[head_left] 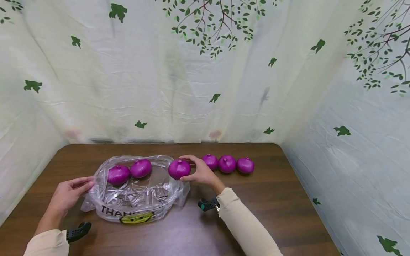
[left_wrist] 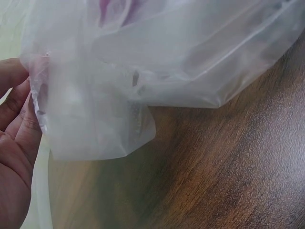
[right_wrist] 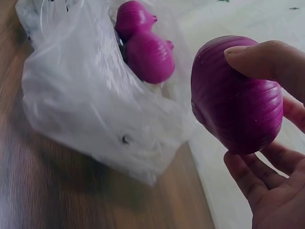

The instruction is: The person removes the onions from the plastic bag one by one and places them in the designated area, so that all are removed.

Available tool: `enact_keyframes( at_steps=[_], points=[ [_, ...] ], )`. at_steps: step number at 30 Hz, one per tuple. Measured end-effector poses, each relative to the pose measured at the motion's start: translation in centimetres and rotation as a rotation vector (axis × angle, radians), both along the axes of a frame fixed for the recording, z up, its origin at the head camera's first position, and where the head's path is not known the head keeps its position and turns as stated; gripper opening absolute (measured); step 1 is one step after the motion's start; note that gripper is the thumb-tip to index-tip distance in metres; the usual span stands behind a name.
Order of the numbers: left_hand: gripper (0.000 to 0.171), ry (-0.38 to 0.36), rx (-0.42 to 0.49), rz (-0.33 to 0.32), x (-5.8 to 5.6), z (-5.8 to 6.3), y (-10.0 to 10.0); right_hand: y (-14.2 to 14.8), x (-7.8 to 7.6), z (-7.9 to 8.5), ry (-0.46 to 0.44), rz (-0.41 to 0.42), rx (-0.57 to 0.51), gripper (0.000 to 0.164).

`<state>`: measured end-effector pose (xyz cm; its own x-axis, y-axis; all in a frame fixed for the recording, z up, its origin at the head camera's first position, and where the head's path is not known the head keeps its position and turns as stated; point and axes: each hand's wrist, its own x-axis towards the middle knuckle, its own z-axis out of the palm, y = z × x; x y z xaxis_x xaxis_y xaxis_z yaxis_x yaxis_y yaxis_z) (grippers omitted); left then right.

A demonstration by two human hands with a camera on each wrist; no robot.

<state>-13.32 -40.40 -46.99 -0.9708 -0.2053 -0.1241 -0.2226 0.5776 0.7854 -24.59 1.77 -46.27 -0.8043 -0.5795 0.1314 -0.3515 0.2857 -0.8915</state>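
Note:
A clear plastic bag (head_left: 141, 209) lies with its mouth spread wide on the table, printed with dark letters and a yellow patch. Inside it, toward the back left, sit two purple onions, one onion (head_left: 118, 175) beside another onion (head_left: 141, 168). My left hand (head_left: 68, 195) pinches the bag's left rim between thumb and fingers; in the left wrist view the film (left_wrist: 95, 109) hangs from those fingers. With my right hand (head_left: 201, 172) I grip a third onion (right_wrist: 236, 95) between thumb and fingertips. It overlaps the bag's right rim in the head view.
Three more purple onions stand in a row at the back right: a left onion (head_left: 209, 161), a middle onion (head_left: 226, 164) and a right onion (head_left: 245, 165). The brown wooden table (head_left: 272, 209) ends at a pale leaf-printed curtain (head_left: 192, 117) behind and at the sides.

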Motion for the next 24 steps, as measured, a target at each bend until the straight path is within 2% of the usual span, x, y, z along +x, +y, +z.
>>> enact_keyframes(
  at_steps=[6, 10, 14, 17, 24],
  points=[
    [0.062, -0.012, 0.001, 0.006, 0.1, 0.0, -0.1, 1.6, 0.3, -0.1, 0.001, -0.03, -0.047, 0.066],
    [0.061, 0.007, 0.016, 0.008, 0.1, -0.1, -0.2, 2.6, 0.9, 0.2, -0.001, -0.044, -0.079, 0.067],
    [0.061, 0.028, 0.026, 0.009, 0.1, -0.2, -0.3, 3.6, 2.0, 1.5, 0.013, -0.036, -0.104, 0.065],
    [0.061, 0.031, 0.019, 0.01, 0.1, -0.3, -0.4, 4.2, 2.7, 2.3, 0.019, -0.039, -0.084, 0.064],
    [0.061, 0.023, -0.002, 0.018, 0.0, -0.4, -0.3, 5.4, 3.3, 1.4, 0.051, -0.068, -0.053, 0.063]
  ],
)
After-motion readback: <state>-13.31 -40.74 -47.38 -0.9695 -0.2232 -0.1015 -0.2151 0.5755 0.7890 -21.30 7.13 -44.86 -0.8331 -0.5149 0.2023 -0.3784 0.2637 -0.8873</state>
